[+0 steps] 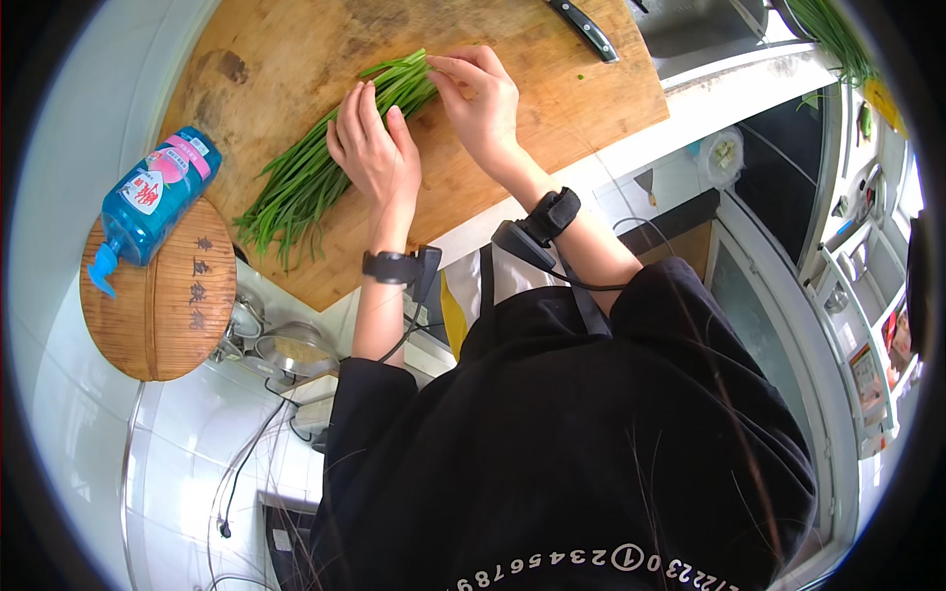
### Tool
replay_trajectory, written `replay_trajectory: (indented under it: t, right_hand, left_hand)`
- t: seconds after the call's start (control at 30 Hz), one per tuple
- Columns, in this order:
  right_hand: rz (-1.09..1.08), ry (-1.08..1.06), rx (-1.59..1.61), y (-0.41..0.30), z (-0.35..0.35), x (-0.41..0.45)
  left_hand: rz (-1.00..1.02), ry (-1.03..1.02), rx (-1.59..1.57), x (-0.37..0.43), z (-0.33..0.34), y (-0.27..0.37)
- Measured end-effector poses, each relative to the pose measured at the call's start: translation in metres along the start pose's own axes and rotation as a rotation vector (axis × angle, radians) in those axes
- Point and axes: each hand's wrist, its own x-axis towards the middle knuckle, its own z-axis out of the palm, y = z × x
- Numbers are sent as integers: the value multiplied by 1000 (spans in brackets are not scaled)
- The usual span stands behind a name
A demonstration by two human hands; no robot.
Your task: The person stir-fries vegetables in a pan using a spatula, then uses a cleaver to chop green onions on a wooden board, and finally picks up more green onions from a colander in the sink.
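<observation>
A bundle of long green leaves that look like garlic chives lies slantwise on a wooden cutting board. Its pale, even ends point away from me, and the loose tips fan out toward the near left. My left hand is cupped over the bundle's middle, thumb apart from the fingers. At the even ends, my right hand has its thumb and fingertips against the stems; whether it pinches any is unclear. A black-handled knife lies on the far right of the board, its blade out of frame.
Left of the board are a blue pump bottle and a round wooden lid bearing writing. Metal pots stand below it. A sink adjoins the board at right, with more green leaves beyond. Cables run from my wrist straps.
</observation>
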Motion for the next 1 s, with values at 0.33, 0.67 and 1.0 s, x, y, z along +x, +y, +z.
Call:
replay_trajectory:
  t: [0.33,0.67,1.0]
  right_hand:
    - [-105,61,12,13,10,-4]
    - [140,-8,119,6,10,11]
    - [-152,-12,48,4,-102,57]
  left_hand:
    - [-68,103,96,-10,34,-4]
    - [-76,190,113,1,40,-8]
    - [-84,106,169,-11,38,-1]
